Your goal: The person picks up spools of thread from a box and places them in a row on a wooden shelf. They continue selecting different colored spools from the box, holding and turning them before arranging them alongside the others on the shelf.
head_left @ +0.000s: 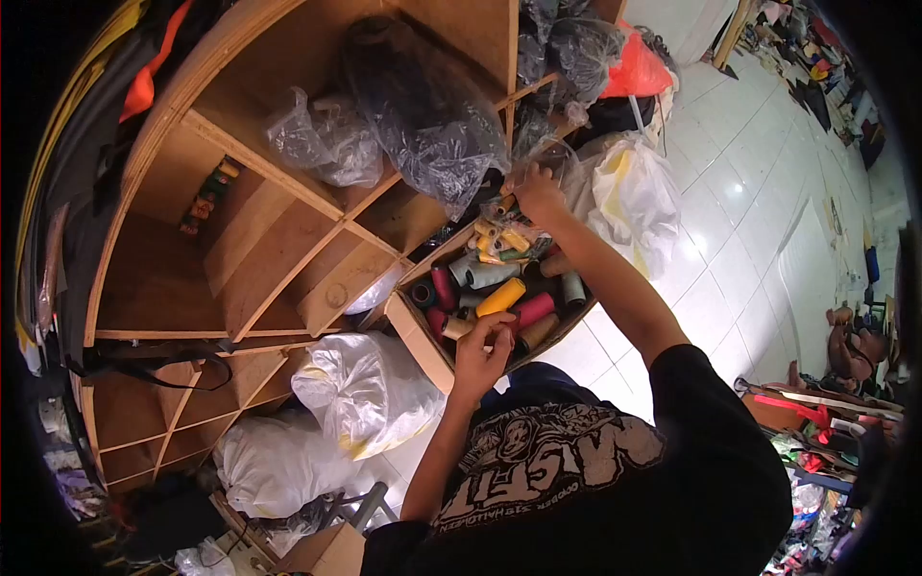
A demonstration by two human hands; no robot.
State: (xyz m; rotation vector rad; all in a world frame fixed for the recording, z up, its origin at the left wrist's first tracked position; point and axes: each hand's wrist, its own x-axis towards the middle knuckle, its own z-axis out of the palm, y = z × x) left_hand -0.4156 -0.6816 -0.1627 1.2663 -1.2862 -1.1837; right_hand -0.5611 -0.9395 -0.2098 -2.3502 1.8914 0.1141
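Note:
A cardboard box [420, 336] holds several thread cones, among them a yellow cone [501, 297], a dark red cone [534, 308] and a grey cone [492, 276]. Over the near edge of the box, my left hand [483, 355] is closed with curled fingers, beside a tan cone [456, 328]; what it grips, if anything, is hidden. My right hand [538, 192] reaches to the far end of the box, its fingers closed on a clear plastic bag [555, 158]. Just below that hand lie small yellow spools [514, 238] and a brown spool [505, 204].
A wooden shelf with square compartments [274, 178] stands to the left, a dark plastic-wrapped bundle [423, 106] in it. White sacks [360, 389] lie below, and another white sack [629, 197] stands beyond the box. Tiled floor [715, 230] spreads to the right; a person [855, 350] is at the far right.

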